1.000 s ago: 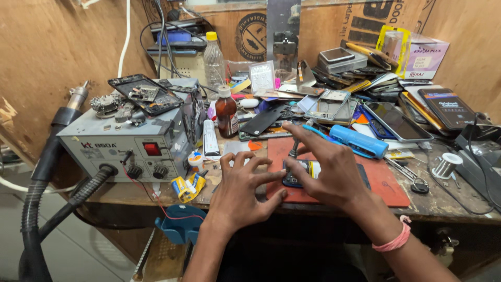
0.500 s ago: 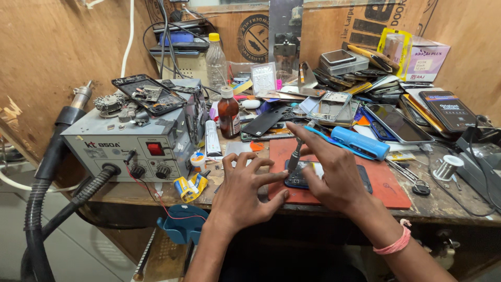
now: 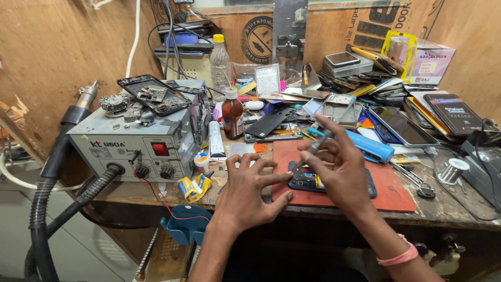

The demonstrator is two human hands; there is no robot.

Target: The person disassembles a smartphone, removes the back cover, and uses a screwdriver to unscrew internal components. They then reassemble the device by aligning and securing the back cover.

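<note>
**Opened phone flat on the red mat, both hands on it**

The opened phone (image 3: 308,181) lies flat at centre frame on the red mat (image 3: 396,188), long axis running left to right, its right part hidden under the hand. The right hand (image 3: 342,169) arches over it, fingers pinched round a slim metal tool (image 3: 308,154) slanting down-left, tip at the phone's upper left corner. The left hand (image 3: 250,193) is spread, fingers open, fingertips pressing the phone's left edge. A grey rework station (image 3: 133,141) stands at left, a brown bottle (image 3: 233,114) above centre, a blue case (image 3: 368,148) just behind the right hand, a solder spool (image 3: 451,171) at right.
</note>
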